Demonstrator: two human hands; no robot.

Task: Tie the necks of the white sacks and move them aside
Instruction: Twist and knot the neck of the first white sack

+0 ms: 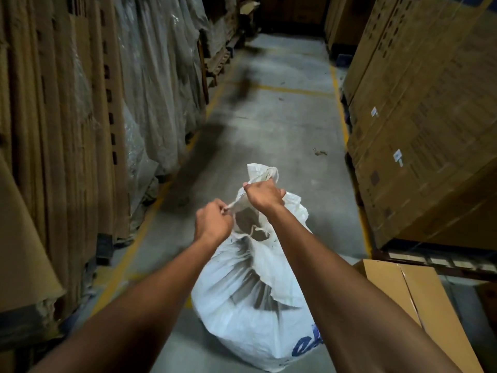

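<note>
Aisle floor point(282, 125): sack point(250, 300) at 6 o'clock, soft woven, bulky, likely heavy. Right hand point(265, 195) fists neck at 12; take hold there. Left hand point(213, 224), fingers pinching cord point(236, 203) taut.

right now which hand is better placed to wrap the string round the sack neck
Left, likely. The left hand pinches the free string end, while the right hand is fisted on the white sack's gathered neck, holding it closed.

White sack point(242, 305) with blue print; yellow-lined grey floor point(282, 125).
</note>
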